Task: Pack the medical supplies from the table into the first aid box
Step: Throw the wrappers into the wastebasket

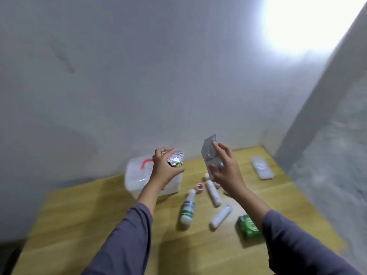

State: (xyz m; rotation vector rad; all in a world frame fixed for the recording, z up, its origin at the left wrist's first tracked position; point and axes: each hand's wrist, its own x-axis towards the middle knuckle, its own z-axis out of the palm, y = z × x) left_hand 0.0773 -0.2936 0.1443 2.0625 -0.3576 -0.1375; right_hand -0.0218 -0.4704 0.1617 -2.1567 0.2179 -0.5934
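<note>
Biggest worry first: your first aid box (137,175), sitting mid-frame at the back of the wooden surface (99,225) right against the wall, looks closed, lid down with the red handle on top. Both your hands are full, so you've got nothing free to open it, and juggling it one-handed could knock it or drop something.

Your left hand (165,169) is raised in front of the box, fingers (158,153) curled tight around a crinkly foil pack (175,158) with a bit of green showing. Your right hand (225,171), center-right, pinches a clear flat packet (210,149) loosely; that thin film could slip.

Below your hands there's still a white bottle (187,208), two white tubes, a green box (248,225) and some small pink bits, all lying loose, so a sweeping sleeve could roll them off.
</note>
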